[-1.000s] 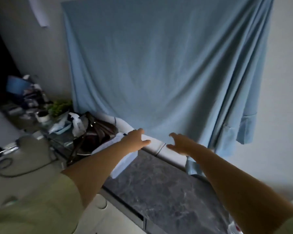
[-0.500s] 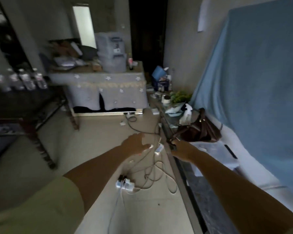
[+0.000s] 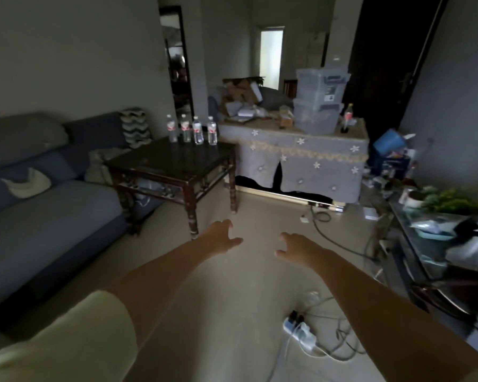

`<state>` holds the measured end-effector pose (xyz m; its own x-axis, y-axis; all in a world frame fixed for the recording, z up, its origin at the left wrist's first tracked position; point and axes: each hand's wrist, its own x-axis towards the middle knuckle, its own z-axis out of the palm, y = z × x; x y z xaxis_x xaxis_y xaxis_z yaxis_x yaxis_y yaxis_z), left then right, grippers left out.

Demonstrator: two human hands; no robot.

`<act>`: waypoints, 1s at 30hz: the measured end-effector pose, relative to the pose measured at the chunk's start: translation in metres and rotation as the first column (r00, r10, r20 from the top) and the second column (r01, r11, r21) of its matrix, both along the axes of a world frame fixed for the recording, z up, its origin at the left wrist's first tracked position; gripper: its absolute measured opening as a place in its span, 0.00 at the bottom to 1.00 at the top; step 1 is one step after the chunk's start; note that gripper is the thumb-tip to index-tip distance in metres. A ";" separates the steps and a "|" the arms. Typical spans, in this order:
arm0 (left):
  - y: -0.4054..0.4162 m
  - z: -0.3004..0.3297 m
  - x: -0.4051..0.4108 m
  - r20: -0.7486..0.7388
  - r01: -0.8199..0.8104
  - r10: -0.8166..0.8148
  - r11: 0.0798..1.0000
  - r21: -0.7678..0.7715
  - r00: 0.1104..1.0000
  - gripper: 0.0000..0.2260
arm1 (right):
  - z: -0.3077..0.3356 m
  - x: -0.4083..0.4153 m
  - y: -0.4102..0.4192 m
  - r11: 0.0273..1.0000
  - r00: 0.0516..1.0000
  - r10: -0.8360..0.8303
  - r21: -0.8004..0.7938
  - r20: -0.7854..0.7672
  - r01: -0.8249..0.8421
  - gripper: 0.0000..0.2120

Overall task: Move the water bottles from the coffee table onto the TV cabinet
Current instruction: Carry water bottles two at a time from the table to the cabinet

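— Fingers? What do mine look like?
— Both hands, left hand point(image 3: 220, 236) and right hand point(image 3: 292, 245), have loose, spread fingers and hold nothing.
— And the water bottles point(image 3: 192, 130)?
— I see four standing in a row at the far edge of the coffee table point(image 3: 160, 164), well beyond my hands.

Dim room, bright far doorway point(image 3: 271, 57), edges warped.

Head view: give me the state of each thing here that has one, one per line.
Bottles: four, upright in a row at the coffee table's far edge, untouched.
Left hand: loosely curled grip, holding nothing, over the floor.
Right hand: the same, empty.
Power strip: on the floor, cables plugged in.
Storage bins: stacked, lidded.
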<state>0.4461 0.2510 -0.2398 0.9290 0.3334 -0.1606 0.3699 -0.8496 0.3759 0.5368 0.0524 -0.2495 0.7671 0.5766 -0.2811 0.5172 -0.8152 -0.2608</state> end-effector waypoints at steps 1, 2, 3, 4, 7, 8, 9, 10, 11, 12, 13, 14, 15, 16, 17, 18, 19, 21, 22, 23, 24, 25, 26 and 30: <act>0.018 0.001 -0.002 0.006 -0.017 0.017 1.000 -0.010 1.000 0.25 | 0.001 0.003 0.020 1.000 1.000 0.008 0.007 0.002 -0.008 0.28; 0.037 0.000 -0.004 0.011 -0.037 0.037 0.999 -0.021 0.999 0.25 | 0.003 0.004 0.037 1.000 1.000 0.017 0.008 0.003 -0.017 0.28; 0.058 -0.001 -0.008 0.018 -0.060 0.061 0.998 -0.035 0.998 0.24 | 0.004 0.005 0.059 1.000 1.000 0.028 0.008 -0.001 -0.028 0.29; 0.078 -0.001 -0.012 0.023 -0.084 0.085 0.995 -0.046 0.996 0.23 | 0.004 0.006 0.080 0.999 0.999 0.042 0.008 -0.006 -0.042 0.29; 0.128 0.002 -0.018 0.024 -0.132 0.132 0.991 -0.022 0.991 0.23 | 0.004 0.009 0.135 0.995 0.995 0.097 0.016 -0.020 -0.097 0.29; 0.144 0.003 -0.018 0.022 -0.148 0.149 0.989 -0.013 0.989 0.24 | 0.003 0.012 0.154 0.993 0.993 0.118 0.014 -0.019 -0.118 0.29; 0.158 0.002 -0.017 0.021 -0.163 0.163 0.987 -0.011 0.986 0.24 | 0.002 0.015 0.171 0.990 0.990 0.140 0.013 -0.015 -0.139 0.29; 0.166 0.001 -0.015 0.017 -0.172 0.173 0.985 -0.016 0.985 0.23 | 0.002 0.018 0.182 0.988 0.988 0.156 0.012 -0.012 -0.156 0.29; 0.178 -0.003 -0.013 0.014 -0.184 0.184 0.983 -0.020 0.983 0.23 | 0.001 0.023 0.198 0.984 0.984 0.179 0.009 -0.011 -0.179 0.28; 0.188 -0.007 -0.009 0.008 -0.195 0.195 0.981 -0.023 0.981 0.23 | -0.001 0.028 0.212 0.980 0.980 0.200 0.002 -0.010 -0.200 0.28; 0.196 -0.011 -0.004 0.003 -0.204 0.204 0.979 -0.025 0.979 0.23 | -0.002 0.035 0.224 0.977 0.976 0.215 -0.005 -0.015 -0.215 0.27; 0.206 -0.014 0.003 -0.004 -0.210 0.210 0.977 -0.029 0.978 0.23 | -0.004 0.044 0.237 0.974 0.974 0.226 -0.015 -0.024 -0.227 0.27; 0.214 -0.017 0.011 -0.006 -0.209 0.209 0.977 -0.029 0.978 0.23 | -0.006 0.053 0.248 0.972 0.972 0.235 -0.025 -0.032 -0.236 0.27; 0.224 -0.018 0.020 -0.007 -0.207 0.207 0.978 -0.025 0.978 0.24 | -0.008 0.064 0.259 0.970 0.970 0.242 -0.030 -0.035 -0.243 0.28; 0.233 -0.019 0.029 -0.002 -0.207 0.207 0.978 -0.022 0.978 0.24 | -0.010 0.076 0.270 0.969 0.969 0.245 -0.029 -0.034 -0.246 0.28; 0.243 -0.021 0.038 0.004 -0.220 0.220 0.975 -0.027 0.976 0.25 | -0.013 0.088 0.282 0.968 0.968 0.249 -0.026 -0.038 -0.250 0.28; 0.253 -0.023 0.045 0.007 -0.236 0.236 0.971 -0.036 0.972 0.26 | -0.014 0.100 0.294 0.966 0.966 0.256 -0.025 -0.041 -0.257 0.28; 0.275 -0.021 0.060 0.000 -0.267 0.267 0.963 -0.035 0.964 0.26 | -0.011 0.121 0.318 0.960 0.960 0.276 -0.029 -0.044 -0.277 0.28; 0.287 -0.019 0.068 -0.012 -0.282 0.282 0.959 -0.027 0.959 0.27 | -0.009 0.133 0.333 0.957 0.957 0.286 -0.035 -0.043 -0.287 0.27; 0.300 -0.016 0.077 -0.017 -0.299 0.299 0.954 -0.022 0.954 0.27 | -0.007 0.145 0.347 0.953 0.953 0.300 -0.039 -0.034 -0.301 0.27; 0.311 -0.014 0.085 -0.014 -0.316 0.316 0.949 -0.023 0.949 0.28 | -0.004 0.156 0.359 0.950 0.950 0.310 -0.042 -0.021 -0.311 0.27; 0.322 -0.013 0.092 -0.011 -0.330 0.330 0.943 -0.027 0.944 0.29 | -0.003 0.168 0.372 0.948 0.949 0.315 -0.040 -0.017 -0.316 0.27; 0.331 -0.014 0.099 -0.021 -0.338 0.338 0.941 -0.025 0.941 0.29 | -0.003 0.178 0.384 0.947 0.948 0.319 -0.041 -0.025 -0.319 0.27; 0.365 -0.024 0.116 -0.063 -0.352 0.351 0.936 -0.020 0.934 0.28 | -0.010 0.198 0.428 0.925 0.927 0.369 -0.070 -0.064 -0.373 0.27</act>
<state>0.5625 0.6161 -0.2643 0.7424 0.6310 -0.2252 0.6644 -0.6498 0.3693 0.7347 0.4806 -0.2593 0.4866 0.7919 -0.3690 0.7750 -0.5862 -0.2360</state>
